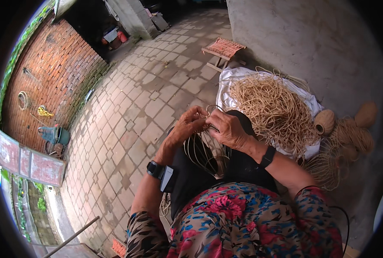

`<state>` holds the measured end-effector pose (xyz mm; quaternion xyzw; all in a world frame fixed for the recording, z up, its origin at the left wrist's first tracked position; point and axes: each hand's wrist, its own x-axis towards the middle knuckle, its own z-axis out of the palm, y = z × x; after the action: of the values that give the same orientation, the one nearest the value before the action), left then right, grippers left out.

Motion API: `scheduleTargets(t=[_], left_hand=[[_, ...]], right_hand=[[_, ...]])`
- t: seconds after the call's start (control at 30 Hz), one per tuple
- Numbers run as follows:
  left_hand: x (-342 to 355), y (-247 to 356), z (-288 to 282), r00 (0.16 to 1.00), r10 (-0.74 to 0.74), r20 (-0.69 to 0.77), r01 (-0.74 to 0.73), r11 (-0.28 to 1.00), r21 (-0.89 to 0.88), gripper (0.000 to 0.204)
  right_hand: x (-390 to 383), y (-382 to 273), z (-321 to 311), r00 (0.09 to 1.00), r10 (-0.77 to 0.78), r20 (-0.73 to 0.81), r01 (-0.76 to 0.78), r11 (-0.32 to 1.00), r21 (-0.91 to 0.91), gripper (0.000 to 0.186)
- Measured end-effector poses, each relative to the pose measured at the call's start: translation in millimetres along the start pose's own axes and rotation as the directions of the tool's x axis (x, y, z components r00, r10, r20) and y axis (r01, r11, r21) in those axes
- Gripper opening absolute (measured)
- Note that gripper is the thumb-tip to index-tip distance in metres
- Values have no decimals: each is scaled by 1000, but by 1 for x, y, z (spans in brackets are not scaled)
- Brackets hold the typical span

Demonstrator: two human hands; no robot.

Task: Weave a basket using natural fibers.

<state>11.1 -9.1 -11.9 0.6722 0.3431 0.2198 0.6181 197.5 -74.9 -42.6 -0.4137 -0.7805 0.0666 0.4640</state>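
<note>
A cage-like frame of thin bent wires rests on my lap between my dark-trousered thighs. At its upper end my left hand is closed, fingers bent in a pinch on the wire frame. Right beside it, almost touching, my right hand is also closed on the frame's top. A thin strand curves up above the fingertips; whether it is wire or cord I cannot tell. What lies between the fingertips is mostly hidden.
To my right a big heap of tan cord lies on a white sack. Beyond it are a woven vessel, another rounded vessel and a bare wire frame. A low woven-top stool stands ahead by the wall.
</note>
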Motion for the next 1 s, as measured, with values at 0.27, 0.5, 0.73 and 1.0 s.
scheduleTargets(t=[0.27, 0.5, 0.73, 1.0], left_hand=[[0, -10, 10, 982, 140, -128, -117, 979, 168, 21], [-7, -10, 12, 957, 169, -238, -87, 943, 320, 17], [7, -12, 12, 973, 166, -163, -138, 976, 170, 17], [-3, -13, 6, 991, 40, -129, -47, 998, -50, 18]], right_hand=[[-14, -5, -5, 989, 96, 110, -107, 989, 103, 19], [-120, 40, -140, 825, 564, -19, -535, 770, -347, 27], [-296, 202, -221, 395, 869, -299, -816, 182, -549, 36], [-34, 41, -48, 979, 194, -65, -204, 952, -228, 18]])
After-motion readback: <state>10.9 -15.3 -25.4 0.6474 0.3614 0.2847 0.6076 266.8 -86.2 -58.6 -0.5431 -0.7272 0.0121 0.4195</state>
